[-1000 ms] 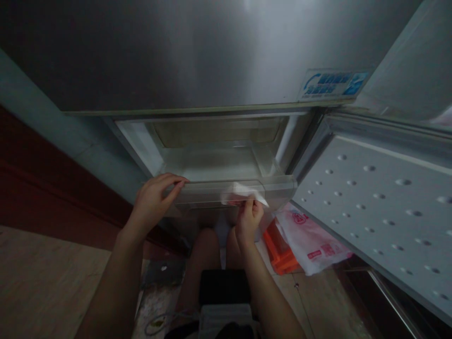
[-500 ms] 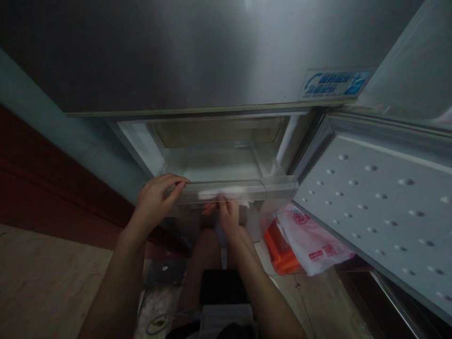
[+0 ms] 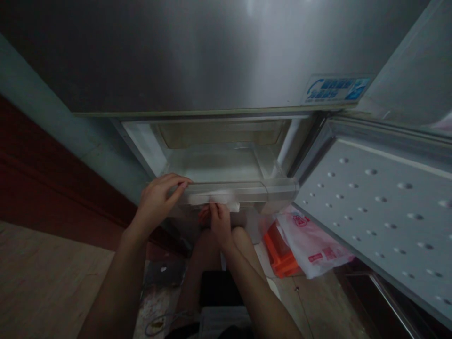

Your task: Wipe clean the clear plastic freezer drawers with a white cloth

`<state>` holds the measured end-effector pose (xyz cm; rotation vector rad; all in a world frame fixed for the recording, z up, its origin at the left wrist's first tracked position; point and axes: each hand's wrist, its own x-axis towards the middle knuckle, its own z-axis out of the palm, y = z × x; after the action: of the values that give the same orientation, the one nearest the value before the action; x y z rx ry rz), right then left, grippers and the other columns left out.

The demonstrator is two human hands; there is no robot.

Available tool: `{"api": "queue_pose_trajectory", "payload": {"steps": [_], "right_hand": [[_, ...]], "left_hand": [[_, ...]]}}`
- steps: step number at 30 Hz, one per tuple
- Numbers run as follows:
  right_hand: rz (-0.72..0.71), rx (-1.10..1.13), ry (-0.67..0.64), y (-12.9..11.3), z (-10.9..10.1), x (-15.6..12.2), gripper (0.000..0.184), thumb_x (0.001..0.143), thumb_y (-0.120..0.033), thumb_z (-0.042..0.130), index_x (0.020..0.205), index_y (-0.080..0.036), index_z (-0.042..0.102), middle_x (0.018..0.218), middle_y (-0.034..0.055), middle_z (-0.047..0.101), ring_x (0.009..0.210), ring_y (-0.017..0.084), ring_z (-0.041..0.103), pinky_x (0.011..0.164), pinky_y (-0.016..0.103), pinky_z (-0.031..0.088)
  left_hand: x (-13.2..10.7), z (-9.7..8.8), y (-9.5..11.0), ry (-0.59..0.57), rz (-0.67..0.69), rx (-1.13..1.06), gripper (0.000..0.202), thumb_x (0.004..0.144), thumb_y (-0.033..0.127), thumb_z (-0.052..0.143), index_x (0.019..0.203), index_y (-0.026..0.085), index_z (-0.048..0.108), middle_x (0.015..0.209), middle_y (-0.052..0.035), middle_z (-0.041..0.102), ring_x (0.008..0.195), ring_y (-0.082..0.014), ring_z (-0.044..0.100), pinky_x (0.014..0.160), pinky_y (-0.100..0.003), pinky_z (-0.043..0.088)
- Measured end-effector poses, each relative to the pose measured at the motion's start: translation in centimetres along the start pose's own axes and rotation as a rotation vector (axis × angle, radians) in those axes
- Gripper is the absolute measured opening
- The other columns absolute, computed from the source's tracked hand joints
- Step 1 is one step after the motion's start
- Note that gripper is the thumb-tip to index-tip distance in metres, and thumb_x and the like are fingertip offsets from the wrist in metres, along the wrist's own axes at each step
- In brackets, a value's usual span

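Note:
A clear plastic freezer drawer (image 3: 280, 189) is pulled partway out of the lower compartment of a fridge. My left hand (image 3: 155, 200) grips the top left corner of its front panel, thumb and fingers closed over the rim. Low at the panel's middle, my right hand (image 3: 221, 225) pinches a thin white wipe (image 3: 233, 206) and presses it to the drawer front. Whether the wipe is paper or cloth I cannot tell. Its upper part shows blurred through the clear plastic, and some right fingertips are hidden behind it.
The fridge's lower door (image 3: 384, 221) stands wide open at right. Above the drawer is the closed silver upper door (image 3: 197, 56). An orange basket (image 3: 280, 252) and a pink-and-white plastic bag (image 3: 314, 242) lie below right. A dark red door frame (image 3: 52, 188) borders the left.
My right hand has slid left along the drawer front with the white wipe. My left hand keeps its hold on the corner. The view has shifted slightly.

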<state>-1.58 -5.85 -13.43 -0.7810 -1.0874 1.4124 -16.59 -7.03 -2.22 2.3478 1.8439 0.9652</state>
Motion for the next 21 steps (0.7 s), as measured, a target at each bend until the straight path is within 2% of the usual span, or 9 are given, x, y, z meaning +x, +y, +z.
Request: {"api": "queue_pose_trajectory", "payload": {"steps": [7, 10, 14, 21], "right_hand": [[-0.082, -0.004, 0.238, -0.1, -5.6, -1.4, 0.049, 0.090, -0.058, 0.051, 0.061, -0.020, 0.064, 0.052, 0.0016, 0.064, 0.046, 0.014, 0.057, 0.047, 0.026, 0.045], [-0.120, -0.027, 0.282, -0.6, -6.8, -1.3, 0.045, 0.089, -0.057, 0.052, 0.067, -0.019, 0.064, 0.058, 0.0014, 0.066, 0.048, 0.013, 0.058, 0.051, 0.026, 0.047], [-0.128, -0.091, 0.216, -0.5, -5.6, -0.6, 0.045, 0.089, -0.056, 0.050, 0.070, -0.019, 0.064, 0.060, 0.0027, 0.066, 0.051, 0.014, 0.060, 0.054, 0.027, 0.048], [-0.107, -0.261, -0.048, 1.3, -0.3, 0.6, 0.039, 0.091, -0.041, 0.047, 0.062, -0.021, 0.062, 0.055, 0.0024, 0.063, 0.052, 0.015, 0.059, 0.053, 0.026, 0.044]], "left_hand": [[0.0, 0.0, 0.1, 0.003, 0.004, 0.012, 0.031, 0.097, 0.039, 0.043, 0.095, 0.022, 0.069, 0.100, -0.0060, 0.073, 0.099, -0.0250, 0.067, 0.088, -0.038, 0.048], [0.0, 0.0, 0.1, 0.004, -0.002, 0.013, 0.031, 0.097, 0.039, 0.043, 0.096, 0.021, 0.069, 0.100, -0.0065, 0.073, 0.098, -0.0255, 0.067, 0.087, -0.039, 0.048], [-0.1, 0.0, 0.2, 0.000, -0.001, 0.009, 0.031, 0.097, 0.037, 0.044, 0.097, 0.020, 0.070, 0.100, -0.0065, 0.073, 0.098, -0.0251, 0.067, 0.086, -0.038, 0.048], [-0.1, 0.1, 0.0, 0.012, -0.004, 0.003, 0.031, 0.097, 0.037, 0.045, 0.097, 0.019, 0.070, 0.101, -0.0073, 0.073, 0.099, -0.0257, 0.067, 0.087, -0.039, 0.048]]}}
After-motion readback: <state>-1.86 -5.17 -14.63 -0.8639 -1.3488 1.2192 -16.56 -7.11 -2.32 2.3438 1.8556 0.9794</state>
